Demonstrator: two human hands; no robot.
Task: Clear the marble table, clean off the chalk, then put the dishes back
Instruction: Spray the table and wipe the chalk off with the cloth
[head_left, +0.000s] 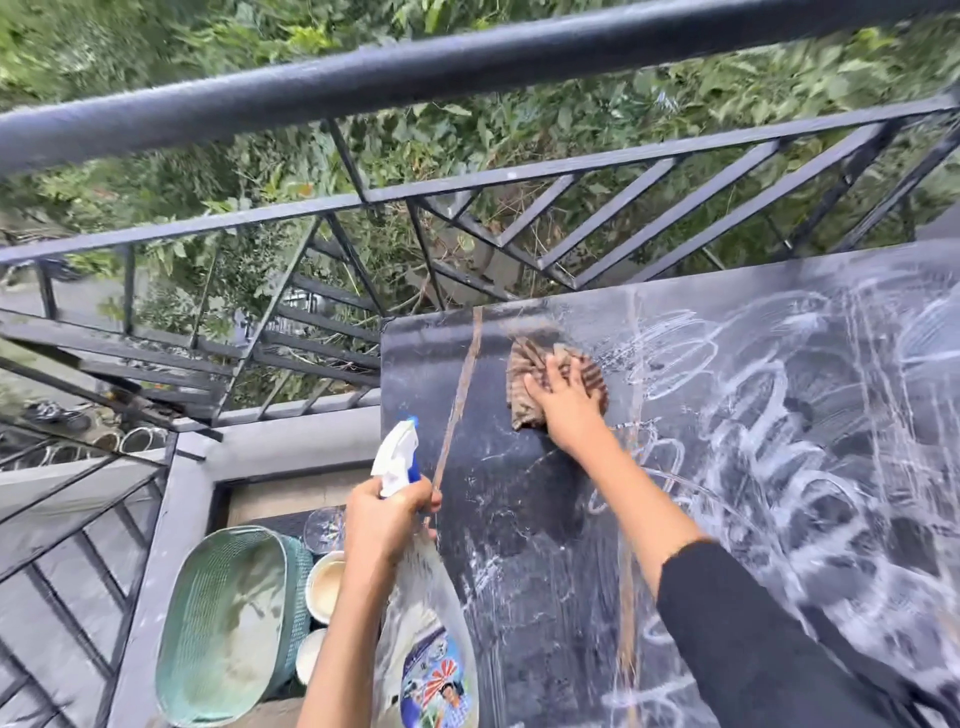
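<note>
The black marble table (498, 499) fills the right half of the head view, its top covered with white chalk scribbles (779, 415) toward the right. My right hand (569, 400) presses flat on a brown striped cloth (535, 364) near the table's far left corner. My left hand (387, 519) grips the neck of a clear spray bottle (431, 634) with a white and blue trigger head, held at the table's left edge.
On the floor left of the table lie a green woven basket (228, 623), two cream bowls (327, 584) and a clear glass (324, 530). A black metal railing (467, 182) borders the balcony, with foliage beyond and below.
</note>
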